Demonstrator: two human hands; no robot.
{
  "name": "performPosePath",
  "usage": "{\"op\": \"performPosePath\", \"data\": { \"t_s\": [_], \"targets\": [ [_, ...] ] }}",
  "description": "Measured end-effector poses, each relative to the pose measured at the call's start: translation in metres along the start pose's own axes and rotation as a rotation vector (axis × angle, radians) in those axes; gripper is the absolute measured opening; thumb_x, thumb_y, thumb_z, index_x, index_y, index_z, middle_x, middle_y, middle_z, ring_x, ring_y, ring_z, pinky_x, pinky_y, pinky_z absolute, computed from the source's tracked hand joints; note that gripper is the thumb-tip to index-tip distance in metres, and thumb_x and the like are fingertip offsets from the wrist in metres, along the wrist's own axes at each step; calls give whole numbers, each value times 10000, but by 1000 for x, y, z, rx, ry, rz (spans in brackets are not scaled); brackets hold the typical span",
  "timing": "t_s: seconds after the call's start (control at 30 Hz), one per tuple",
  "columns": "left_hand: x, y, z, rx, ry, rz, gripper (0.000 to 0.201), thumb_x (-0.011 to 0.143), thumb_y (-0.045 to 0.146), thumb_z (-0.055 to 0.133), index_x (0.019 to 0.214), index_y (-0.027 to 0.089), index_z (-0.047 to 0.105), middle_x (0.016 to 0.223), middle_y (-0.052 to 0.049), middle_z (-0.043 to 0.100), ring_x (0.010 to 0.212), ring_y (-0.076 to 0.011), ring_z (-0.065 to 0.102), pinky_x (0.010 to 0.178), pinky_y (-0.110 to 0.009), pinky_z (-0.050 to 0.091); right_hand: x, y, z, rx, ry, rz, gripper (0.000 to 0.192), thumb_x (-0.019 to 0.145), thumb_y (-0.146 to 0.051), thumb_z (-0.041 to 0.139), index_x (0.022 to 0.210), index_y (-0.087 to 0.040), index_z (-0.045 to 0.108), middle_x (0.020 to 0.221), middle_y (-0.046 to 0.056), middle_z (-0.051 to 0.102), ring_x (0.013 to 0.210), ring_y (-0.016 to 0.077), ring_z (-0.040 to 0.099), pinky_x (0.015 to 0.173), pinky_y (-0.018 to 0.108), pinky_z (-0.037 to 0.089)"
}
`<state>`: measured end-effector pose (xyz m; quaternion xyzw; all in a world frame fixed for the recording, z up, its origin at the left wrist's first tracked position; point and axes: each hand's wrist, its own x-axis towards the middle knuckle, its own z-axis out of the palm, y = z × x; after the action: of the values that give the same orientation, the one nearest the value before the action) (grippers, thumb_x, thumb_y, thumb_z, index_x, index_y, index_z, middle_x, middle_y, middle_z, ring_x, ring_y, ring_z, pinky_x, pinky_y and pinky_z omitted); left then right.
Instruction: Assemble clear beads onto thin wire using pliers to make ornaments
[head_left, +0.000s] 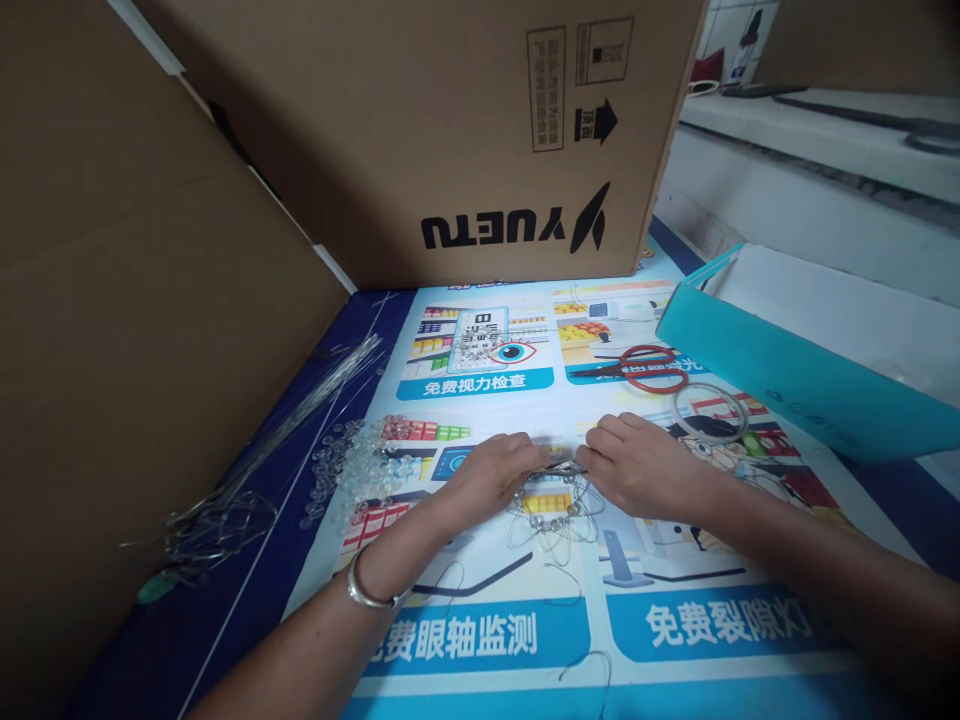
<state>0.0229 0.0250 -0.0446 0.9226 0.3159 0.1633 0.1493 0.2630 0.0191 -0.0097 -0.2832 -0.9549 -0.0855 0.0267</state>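
In the middle of the printed sheet, a wire ring strung with clear beads (556, 522) has thin wire loops sticking out around it. My left hand (491, 475) is closed at the ring's upper left, fingertips pinching its wire. From the other side my right hand (637, 460) pinches the upper right of the same ring. A short bundle of wire shows between the fingertips, its details too small to make out. Loose clear beads (360, 465) lie in a heap left of my left hand. Beyond my right hand are red-handled scissors (651, 370) and a round wire coil (712, 412).
Cardboard panels (480, 130) stand at the back and left. An open teal box (772, 360) sits at the right. Long straight wires (300, 415) lie along the left, with tangled wire (217, 525) below them. Wire offcuts (600, 660) lie near the front edge.
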Motion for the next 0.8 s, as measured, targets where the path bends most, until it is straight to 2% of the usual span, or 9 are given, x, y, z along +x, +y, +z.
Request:
{"op": "performPosePath", "data": {
  "t_s": [0.2, 0.33, 0.57, 0.8],
  "targets": [
    [1, 6, -3, -67, -15, -101, 167, 933, 225, 328, 920, 176, 487, 832, -32, 557, 762, -150, 508, 686, -269, 394, -1, -3, -1, -27, 5, 7, 186, 874, -199, 400, 916, -154, 576, 825, 72, 540, 800, 201, 412, 685, 337, 260],
    [0, 7, -3, -86, -5, -142, 133, 921, 219, 348, 900, 176, 473, 825, -29, 560, 747, -151, 507, 679, -273, 395, -2, -5, -1, -37, 17, 16, 182, 873, -187, 399, 916, -150, 573, 826, 74, 540, 799, 198, 412, 686, 338, 257],
    [-1, 7, -6, -127, -4, -150, 113, 911, 203, 365, 899, 181, 475, 836, -31, 560, 754, -150, 507, 700, -281, 404, -2, -5, -1, -44, 14, 26, 178, 879, -201, 397, 925, -154, 562, 826, 75, 539, 803, 204, 410, 686, 344, 252],
    [-2, 5, -8, -245, 60, -51, 149, 922, 177, 339, 919, 184, 488, 938, -57, 532, 899, -152, 500, 765, -270, 414, -1, -5, -1, -58, 3, 29, 209, 890, -196, 371, 973, -161, 559, 854, 71, 541, 808, 206, 414, 685, 347, 250]
  ]
}}
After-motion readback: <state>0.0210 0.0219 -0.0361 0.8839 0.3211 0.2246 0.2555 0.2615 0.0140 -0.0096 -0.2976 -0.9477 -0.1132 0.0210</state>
